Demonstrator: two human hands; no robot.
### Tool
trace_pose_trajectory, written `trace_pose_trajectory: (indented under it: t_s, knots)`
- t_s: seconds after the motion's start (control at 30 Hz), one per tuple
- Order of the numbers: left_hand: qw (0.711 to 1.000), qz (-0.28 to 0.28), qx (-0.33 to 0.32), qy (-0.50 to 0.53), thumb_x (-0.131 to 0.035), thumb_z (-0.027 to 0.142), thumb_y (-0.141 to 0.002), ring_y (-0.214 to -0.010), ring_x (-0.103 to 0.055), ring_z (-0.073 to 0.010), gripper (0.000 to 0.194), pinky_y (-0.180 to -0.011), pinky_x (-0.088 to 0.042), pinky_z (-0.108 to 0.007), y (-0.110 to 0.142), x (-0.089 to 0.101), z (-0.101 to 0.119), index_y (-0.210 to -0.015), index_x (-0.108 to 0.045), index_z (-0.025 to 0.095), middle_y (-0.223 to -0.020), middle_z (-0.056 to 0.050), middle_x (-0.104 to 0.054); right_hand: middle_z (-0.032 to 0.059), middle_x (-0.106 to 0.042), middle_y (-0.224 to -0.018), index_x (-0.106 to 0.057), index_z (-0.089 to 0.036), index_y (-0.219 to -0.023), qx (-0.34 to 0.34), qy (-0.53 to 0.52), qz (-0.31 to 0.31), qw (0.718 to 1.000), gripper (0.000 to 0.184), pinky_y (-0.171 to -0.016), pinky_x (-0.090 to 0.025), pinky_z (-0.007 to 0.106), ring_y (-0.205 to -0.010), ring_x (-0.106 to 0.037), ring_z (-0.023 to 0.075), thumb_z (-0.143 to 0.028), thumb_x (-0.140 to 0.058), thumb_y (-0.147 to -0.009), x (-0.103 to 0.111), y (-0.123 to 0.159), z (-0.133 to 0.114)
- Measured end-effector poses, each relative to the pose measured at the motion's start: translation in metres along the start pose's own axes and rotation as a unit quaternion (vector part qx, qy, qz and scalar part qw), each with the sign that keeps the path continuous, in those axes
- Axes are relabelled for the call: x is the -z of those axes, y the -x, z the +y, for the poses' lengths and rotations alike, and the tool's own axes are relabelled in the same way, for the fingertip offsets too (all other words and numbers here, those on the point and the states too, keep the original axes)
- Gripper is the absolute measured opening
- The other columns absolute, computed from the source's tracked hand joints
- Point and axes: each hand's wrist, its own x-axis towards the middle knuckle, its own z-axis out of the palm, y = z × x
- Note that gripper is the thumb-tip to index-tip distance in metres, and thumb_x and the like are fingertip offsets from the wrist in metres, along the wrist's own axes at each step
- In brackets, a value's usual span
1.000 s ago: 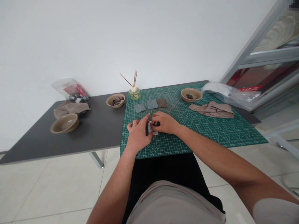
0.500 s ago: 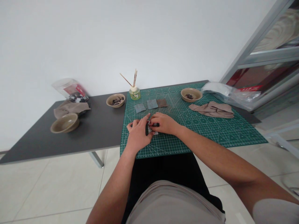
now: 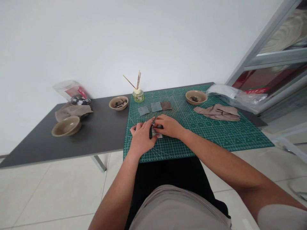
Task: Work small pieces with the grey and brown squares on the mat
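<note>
The person sits at the table edge, forearms reaching forward over a green cutting mat [image 3: 203, 139], with a black lap below. The left hand [image 3: 142, 139] is half curled and lies low on the mat, its fingers arched over a small pale tile [image 3: 155, 135]. Those fingers hide part of the tile, so I cannot tell whether the hand grips it or only steadies it. The right hand [image 3: 168, 126] is also half closed, with its fingertips [image 3: 158, 120] coming in from the other side. It pinches a dark chip [image 3: 159, 126] just above the tile, and the two hands nearly touch around it.

Beyond the hands, three small squares lie on the mat: two grey-blue [image 3: 143, 110] and one brown [image 3: 166, 105], side by side. A tan bowl [image 3: 196, 97] holding dark chips sits at the far edge of the mat, and a beige cloth [image 3: 217, 112] lies beside it. To the left, on the grey table [image 3: 103, 131], are an empty bowl [image 3: 66, 126], a second cloth [image 3: 72, 110] and a bowl of chips [image 3: 118, 103]. A reed diffuser [image 3: 138, 95] stands at the mat's far corner, near a clear jar [image 3: 72, 91] lying on its side.
</note>
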Motion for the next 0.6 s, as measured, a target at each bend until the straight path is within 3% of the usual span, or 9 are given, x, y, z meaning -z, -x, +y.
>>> trace_pose_trajectory:
  t_s: [0.1, 0.3, 0.47, 0.6]
  knots:
    - [1.0, 0.004, -0.006, 0.0, -0.062, 0.036, -0.082, -0.122, -0.048, -0.0313, 0.07, -0.104, -0.027, -0.052, 0.0005, -0.0007, -0.0008, -0.147, -0.038, 0.034, -0.134, -0.005, -0.062, 0.0046, -0.058, -0.085, -0.061, -0.018, -0.076, -0.033, 0.031, 0.019, 0.999, 0.008, -0.079, -0.043, 0.033, -0.086, -0.053, 0.0208, -0.02, -0.067, -0.081, -0.0008, 0.0006, 0.0]
    - [1.0, 0.001, -0.015, -0.006, -0.062, 0.035, -0.081, -0.122, -0.048, -0.031, 0.069, -0.103, -0.028, -0.052, 0.0009, -0.0002, -0.0014, -0.146, -0.039, 0.032, -0.135, -0.005, -0.061, 0.0046, -0.061, -0.087, -0.062, -0.019, -0.078, 0.028, -0.013, -0.004, 1.0, 0.009, -0.082, -0.043, 0.034, -0.088, -0.054, 0.0208, -0.024, -0.069, -0.081, -0.0026, 0.0015, 0.0048]
    - [1.0, -0.003, -0.008, -0.007, -0.061, 0.035, -0.082, -0.123, -0.047, -0.0311, 0.067, -0.103, -0.027, -0.051, 0.0006, 0.001, -0.0008, -0.146, -0.039, 0.032, -0.134, -0.006, -0.061, 0.0059, -0.059, -0.088, -0.062, -0.018, -0.08, -0.017, 0.039, 0.018, 0.999, 0.006, -0.08, -0.044, 0.034, -0.088, -0.054, 0.0213, -0.021, -0.067, -0.082, -0.0025, 0.0012, 0.0013]
    - [1.0, -0.005, -0.01, -0.005, -0.062, 0.035, -0.082, -0.123, -0.046, -0.0317, 0.068, -0.103, -0.027, -0.052, 0.0002, 0.0005, -0.001, -0.146, -0.039, 0.032, -0.133, -0.006, -0.062, 0.0049, -0.06, -0.087, -0.063, -0.018, -0.078, 0.022, 0.022, 0.005, 1.0, 0.005, -0.083, -0.044, 0.034, -0.089, -0.054, 0.0208, -0.019, -0.067, -0.081, -0.0014, 0.0016, -0.0001]
